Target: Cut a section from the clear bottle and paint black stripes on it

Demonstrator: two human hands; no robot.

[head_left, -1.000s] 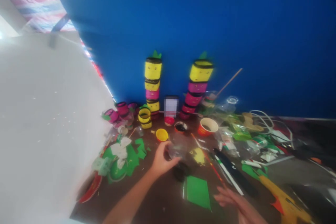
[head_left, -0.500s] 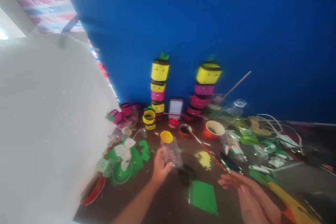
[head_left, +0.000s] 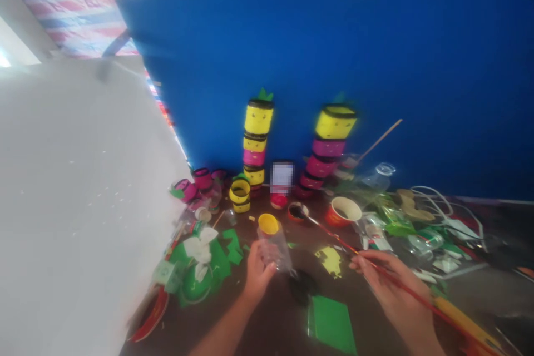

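My left hand (head_left: 257,277) is closed around a clear plastic bottle piece (head_left: 280,255) whose far end is yellow. Between the fingers of my right hand (head_left: 394,286) is a long paintbrush (head_left: 336,238) with a red handle. Its bristle end points into a small pot of dark paint (head_left: 296,212). Beside that pot stands a red paper cup (head_left: 343,212) with a pale rim. A torn yellow scrap (head_left: 330,262) lies between my two hands, and a green sheet (head_left: 332,324) lies nearer to me.
Two stacks of yellow and pink containers with faces, a left stack (head_left: 255,144) and a right stack (head_left: 327,147), stand against the blue panel (head_left: 312,39). Green scraps (head_left: 217,256) lie at left, beside a red tape roll (head_left: 152,314). Plastic bottles and wrappers (head_left: 396,219) crowd the right.
My right hand has closed around the paintbrush handle, which now passes back over the hand. My left hand still holds the bottle piece. The view has shifted slightly.
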